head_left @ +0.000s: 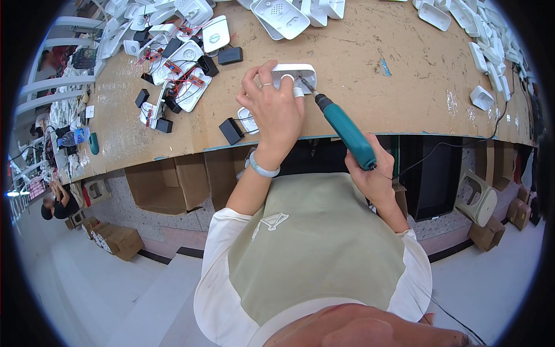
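My left hand steadies a white plastic housing on the cardboard-covered table, its fingers curled over it. White covers sit on one or two of its fingertips, and a ring and a pale bangle are on that hand and wrist. Wrapped round a green electric screwdriver is my right hand. The screwdriver slants forward and left, its bit reaching inside the housing. Whether the tip touches a screw is too small to tell. Beside my left wrist lie a black box-shaped part and a small white piece, partly hidden.
Left of my hands is a pile of white covers with red wires and black boxes. More white housings lie at the far side and a heap at the far right. The screwdriver's cord trails right. A cardboard box stands below the table edge.
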`<state>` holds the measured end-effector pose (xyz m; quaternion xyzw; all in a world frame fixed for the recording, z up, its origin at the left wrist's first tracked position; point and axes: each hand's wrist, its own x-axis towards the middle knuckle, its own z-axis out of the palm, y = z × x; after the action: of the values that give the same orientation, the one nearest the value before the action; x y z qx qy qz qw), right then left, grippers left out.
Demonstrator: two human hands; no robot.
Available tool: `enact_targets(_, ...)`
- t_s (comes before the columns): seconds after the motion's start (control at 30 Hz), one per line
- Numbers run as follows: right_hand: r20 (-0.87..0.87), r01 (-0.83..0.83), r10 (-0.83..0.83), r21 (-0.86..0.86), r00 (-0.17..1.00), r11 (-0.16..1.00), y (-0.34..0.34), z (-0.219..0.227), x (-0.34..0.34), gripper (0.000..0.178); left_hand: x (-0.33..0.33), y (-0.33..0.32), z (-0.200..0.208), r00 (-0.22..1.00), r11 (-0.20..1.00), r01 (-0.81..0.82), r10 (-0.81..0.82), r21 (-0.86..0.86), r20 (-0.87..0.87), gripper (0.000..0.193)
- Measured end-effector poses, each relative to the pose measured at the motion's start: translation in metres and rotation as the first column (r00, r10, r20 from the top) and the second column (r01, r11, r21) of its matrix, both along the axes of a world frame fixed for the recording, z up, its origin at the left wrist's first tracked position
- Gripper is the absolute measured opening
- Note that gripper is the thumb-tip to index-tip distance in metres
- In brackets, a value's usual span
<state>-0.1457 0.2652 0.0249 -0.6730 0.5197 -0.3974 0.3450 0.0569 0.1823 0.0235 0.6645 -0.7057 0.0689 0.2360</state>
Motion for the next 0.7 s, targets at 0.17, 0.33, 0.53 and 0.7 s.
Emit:
enact_targets(0.17,-0.010,-0.001,0.001,0.047,1.000,0.999,0.0010,0.0009,-0.0011,0.045,-0.0001,-0.0007,-0.0007,1.000,1.000,0.005,-0.005,-0.010,-0.010,0.016)
enact_targets(0.33,-0.020,-0.006,0.007,0.041,1.000,0.999,0.0002,0.0020,-0.0006,0.043,-0.0005,-0.0010,0.0001,1.000,1.000,0.000,0.000,-0.008,0.002,0.016)
enact_targets(0.53,-0.021,-0.019,0.020,0.073,1.000,0.997,0.0008,0.0020,-0.0026,0.043,-0.0007,-0.0007,0.0005,1.000,1.000,0.001,-0.001,-0.002,0.000,0.016)
enact_targets(0.7,-0.017,-0.015,0.015,0.014,1.000,1.000,-0.0010,0.0061,-0.0006,0.046,-0.0008,-0.0001,-0.0001,1.000,1.000,-0.002,0.002,0.000,0.002,0.015)
